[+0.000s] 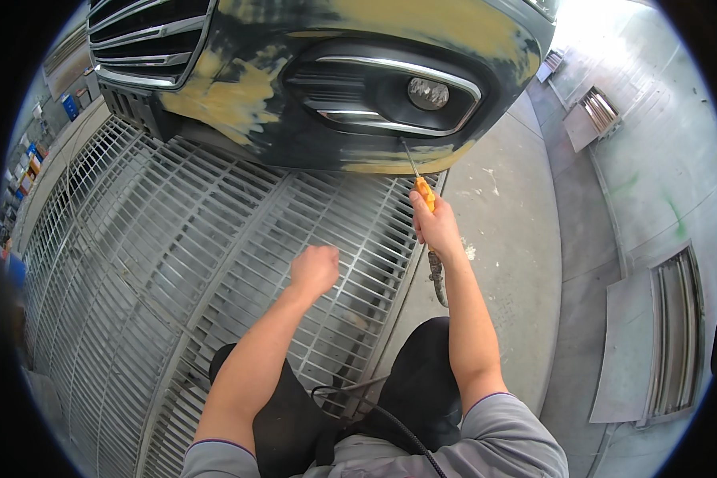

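Note:
My right hand (436,223) is closed around the yellow handle of an air blow gun (425,191). Its thin metal nozzle points up at the lower edge of a car bumper (358,147), just below the fog light (428,93); whether the tip touches cannot be told. A fitting and hose (436,279) hang under that hand. The dark bumper carries tan smears of filler (227,95) and has chrome trim around the fog light. My left hand (315,269) is a loose fist above the floor grating, apart from the bumper, with nothing seen in it.
Metal floor grating (239,231) spreads under the car's front and to the left, bordered by concrete (506,263) on the right. A dark hose (398,426) crosses my lap. Vent panels (669,334) line the right wall. Shelved containers (28,171) stand far left.

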A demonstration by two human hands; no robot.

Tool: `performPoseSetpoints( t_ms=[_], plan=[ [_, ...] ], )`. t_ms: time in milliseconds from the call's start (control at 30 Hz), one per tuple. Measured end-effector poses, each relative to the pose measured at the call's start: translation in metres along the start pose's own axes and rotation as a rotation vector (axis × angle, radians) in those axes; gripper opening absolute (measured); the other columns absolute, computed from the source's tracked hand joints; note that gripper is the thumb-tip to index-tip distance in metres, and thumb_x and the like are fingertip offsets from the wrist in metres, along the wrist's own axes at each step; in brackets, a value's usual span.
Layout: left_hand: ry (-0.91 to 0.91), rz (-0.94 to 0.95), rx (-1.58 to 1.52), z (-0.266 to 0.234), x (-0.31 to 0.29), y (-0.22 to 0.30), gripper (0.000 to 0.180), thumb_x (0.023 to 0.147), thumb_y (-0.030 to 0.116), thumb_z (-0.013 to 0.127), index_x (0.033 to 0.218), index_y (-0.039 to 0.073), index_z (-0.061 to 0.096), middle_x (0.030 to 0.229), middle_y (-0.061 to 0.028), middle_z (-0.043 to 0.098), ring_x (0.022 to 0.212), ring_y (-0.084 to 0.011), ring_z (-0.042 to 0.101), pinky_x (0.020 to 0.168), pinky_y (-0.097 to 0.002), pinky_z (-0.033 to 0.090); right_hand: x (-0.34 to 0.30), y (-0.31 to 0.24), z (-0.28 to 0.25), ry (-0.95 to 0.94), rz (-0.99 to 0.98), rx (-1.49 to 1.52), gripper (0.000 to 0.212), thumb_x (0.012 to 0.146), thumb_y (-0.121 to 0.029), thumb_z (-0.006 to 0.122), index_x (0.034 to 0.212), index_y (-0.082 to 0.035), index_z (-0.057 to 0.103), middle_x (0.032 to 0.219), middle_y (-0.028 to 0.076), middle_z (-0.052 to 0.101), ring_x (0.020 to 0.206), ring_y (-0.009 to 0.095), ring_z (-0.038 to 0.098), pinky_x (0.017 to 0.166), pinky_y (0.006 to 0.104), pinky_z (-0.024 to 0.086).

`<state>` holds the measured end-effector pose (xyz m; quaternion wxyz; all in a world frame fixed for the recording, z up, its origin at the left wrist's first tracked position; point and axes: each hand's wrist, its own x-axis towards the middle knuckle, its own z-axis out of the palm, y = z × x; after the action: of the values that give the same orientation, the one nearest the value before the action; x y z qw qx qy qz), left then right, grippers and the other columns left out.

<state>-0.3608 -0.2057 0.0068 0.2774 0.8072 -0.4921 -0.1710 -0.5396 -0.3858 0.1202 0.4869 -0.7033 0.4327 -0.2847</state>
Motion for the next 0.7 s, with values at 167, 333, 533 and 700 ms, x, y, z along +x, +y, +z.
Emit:
performPoseSetpoints(
  t_ms=[167, 333, 533, 700],
  plan=[
    [-0.016, -0.011, -0.001, -0.001, 0.001, 0.000, 0.017, 0.088, 0.015, 0.062, 0.090, 0.014, 0.079, 0.092, -0.0178, 0.077, 0.090, -0.0421, 0.075, 0.078, -0.0555, 0.059, 0.003, 0.002, 0.007, -0.051, -0.013, 0.003, 0.037, 0.108, -0.041, 0.065, 0.117, -0.006, 0.065, 0.065, -0.001, 0.055, 0.049, 0.009, 0.049, 0.047, 0.0285, 0.040],
    [-0.005, 0.003, 0.003, 0.000, 0.001, -0.002, 0.017, 0.089, 0.016, 0.062, 0.091, 0.013, 0.079, 0.093, -0.0188, 0.077, 0.091, -0.0426, 0.075, 0.079, -0.0553, 0.060, 0.005, 0.000, 0.017, -0.098, -0.006, 0.025, 0.036, 0.106, -0.037, 0.068, 0.123, -0.006, 0.068, 0.068, -0.003, 0.055, 0.053, 0.008, 0.049, 0.050, 0.0286, 0.042],
    [0.049, 0.011, -0.016, 0.003, 0.000, -0.001, 0.014, 0.084, 0.011, 0.063, 0.084, 0.013, 0.077, 0.085, -0.0183, 0.075, 0.085, -0.0434, 0.073, 0.075, -0.0544, 0.059, 0.007, -0.001, 0.025, -0.158, -0.008, 0.022, 0.036, 0.110, -0.042, 0.064, 0.121, -0.008, 0.065, 0.065, -0.002, 0.052, 0.046, 0.008, 0.046, 0.045, 0.0267, 0.038],
    [0.061, 0.030, 0.006, 0.006, 0.001, -0.001, 0.014, 0.084, 0.011, 0.063, 0.084, 0.013, 0.077, 0.086, -0.0174, 0.076, 0.085, -0.0428, 0.074, 0.075, -0.0542, 0.059, 0.015, 0.000, 0.038, -0.185, -0.090, 0.006, 0.035, 0.110, -0.040, 0.064, 0.121, -0.006, 0.064, 0.066, -0.002, 0.052, 0.047, 0.008, 0.045, 0.045, 0.0263, 0.038]
  ],
)
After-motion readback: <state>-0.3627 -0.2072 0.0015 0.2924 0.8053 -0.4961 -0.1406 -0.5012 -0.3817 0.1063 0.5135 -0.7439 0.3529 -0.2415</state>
